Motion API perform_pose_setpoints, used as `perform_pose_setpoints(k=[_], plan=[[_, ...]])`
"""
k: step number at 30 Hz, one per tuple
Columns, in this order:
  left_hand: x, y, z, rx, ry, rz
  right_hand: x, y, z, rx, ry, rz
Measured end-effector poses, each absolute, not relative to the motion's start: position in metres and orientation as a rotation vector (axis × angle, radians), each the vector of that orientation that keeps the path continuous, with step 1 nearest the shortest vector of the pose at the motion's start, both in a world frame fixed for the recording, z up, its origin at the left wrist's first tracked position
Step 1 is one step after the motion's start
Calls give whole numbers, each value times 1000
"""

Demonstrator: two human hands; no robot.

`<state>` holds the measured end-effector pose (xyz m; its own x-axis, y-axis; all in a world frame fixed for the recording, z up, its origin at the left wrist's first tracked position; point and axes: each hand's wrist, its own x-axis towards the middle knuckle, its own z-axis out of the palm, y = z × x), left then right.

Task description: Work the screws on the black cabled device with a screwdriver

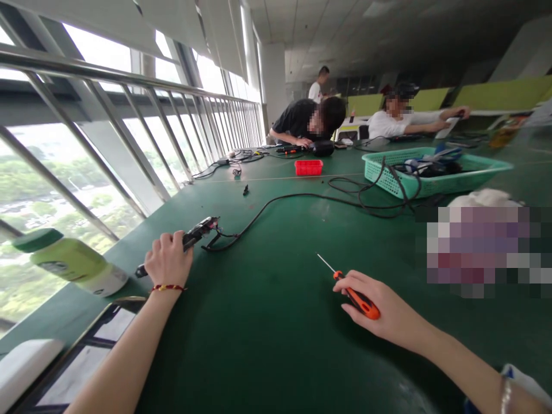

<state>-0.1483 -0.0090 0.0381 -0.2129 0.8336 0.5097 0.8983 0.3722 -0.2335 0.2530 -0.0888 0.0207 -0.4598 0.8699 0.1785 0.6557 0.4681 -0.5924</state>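
Observation:
My left hand [167,257] is wrapped round a long, narrow black corded device [200,231], whose exact kind I cannot make out. Its far end seems uncovered, with small inner parts showing. From that end a black power cord [276,198] runs across the green table to the right. My right hand [379,305] holds an orange-and-black screwdriver [362,303] by its handle. The thin shaft points up and left, its tip well apart from the device. The palm side of my left hand is hidden.
A green bottle [71,261], a phone-like device [86,356] and a white object [28,371] lie at left. Beyond are a red basket [309,168], a small black piece [245,190] and a teal basket [440,185] of parts. Two people sit farther off; a railing [129,86] borders the left.

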Motion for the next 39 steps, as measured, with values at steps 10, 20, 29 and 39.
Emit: perform_pose_setpoints(k=[10,20,29,39], plan=[[-152,-3,27,-1614,-1945,-304,257,-84,17,-1369,-2288,759],[-152,-9,30,-1516,-1935,-662,251,-89,27,-1360,-2225,769],[-53,-4,47,-2243,-1524,-746,257,-77,14,-1418,-1828,530],[37,39,15,-2631,-1461,-639,261,-76,14,-1609,-1835,515]])
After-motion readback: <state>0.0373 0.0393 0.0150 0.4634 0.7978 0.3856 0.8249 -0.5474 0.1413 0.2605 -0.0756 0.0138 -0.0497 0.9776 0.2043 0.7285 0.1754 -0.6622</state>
